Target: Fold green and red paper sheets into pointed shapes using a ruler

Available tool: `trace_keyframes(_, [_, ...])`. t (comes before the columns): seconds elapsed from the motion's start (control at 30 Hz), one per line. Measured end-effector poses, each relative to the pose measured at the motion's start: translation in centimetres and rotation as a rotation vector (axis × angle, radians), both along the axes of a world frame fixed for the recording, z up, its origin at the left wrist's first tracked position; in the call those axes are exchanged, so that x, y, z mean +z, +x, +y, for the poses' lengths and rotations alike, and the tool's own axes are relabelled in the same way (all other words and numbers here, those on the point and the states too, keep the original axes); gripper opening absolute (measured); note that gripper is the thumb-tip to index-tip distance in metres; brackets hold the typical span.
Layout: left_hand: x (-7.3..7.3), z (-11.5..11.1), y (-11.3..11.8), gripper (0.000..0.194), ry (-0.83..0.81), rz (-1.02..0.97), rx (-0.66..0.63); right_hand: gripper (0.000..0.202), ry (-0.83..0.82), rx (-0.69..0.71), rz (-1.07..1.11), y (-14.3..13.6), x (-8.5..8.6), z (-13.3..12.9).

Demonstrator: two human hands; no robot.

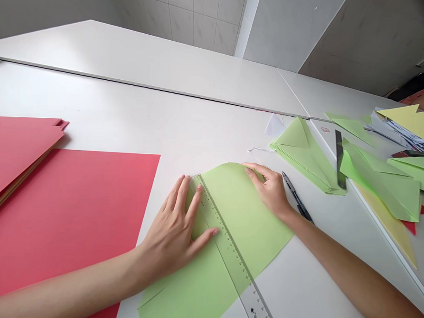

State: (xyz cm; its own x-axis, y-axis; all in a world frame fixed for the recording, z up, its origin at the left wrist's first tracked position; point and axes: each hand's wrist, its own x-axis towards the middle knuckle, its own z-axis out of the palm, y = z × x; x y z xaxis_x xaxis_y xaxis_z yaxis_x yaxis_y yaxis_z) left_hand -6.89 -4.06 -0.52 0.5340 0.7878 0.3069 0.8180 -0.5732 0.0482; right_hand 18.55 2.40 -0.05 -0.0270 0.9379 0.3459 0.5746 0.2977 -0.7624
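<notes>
A clear ruler (230, 245) is pressed onto green paper (259, 211) at the near centre by the spread left hand (175, 222); the paper's far edge (slightly raised) is pinched by the right hand (271, 189).

Soft, even daylight-like brightness washes over the white table (123, 109) around my hands, with a pale sheen across its far upper-left stretch, while the walls behind fall into dim grey. Faint shadow darkens the green paper (258, 216) beside the fingers of my left hand (171, 222), and a diffuse shadow trails off the red stack (21, 147). The ruler (230, 245) shows clear scale lines, though its small print is soft. Wide-angle distortion stretches my forearms toward the frame's edges, and papers at far right look slightly smeared.
</notes>
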Motion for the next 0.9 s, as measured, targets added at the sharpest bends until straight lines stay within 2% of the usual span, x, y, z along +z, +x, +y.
trace_keyframes(0.9, [-0.09, 0.23, 0.01, 0.084, 0.015, 0.018, 0.017, 0.021, 0.022, 0.017, 0.015, -0.07, -0.15, 0.28])
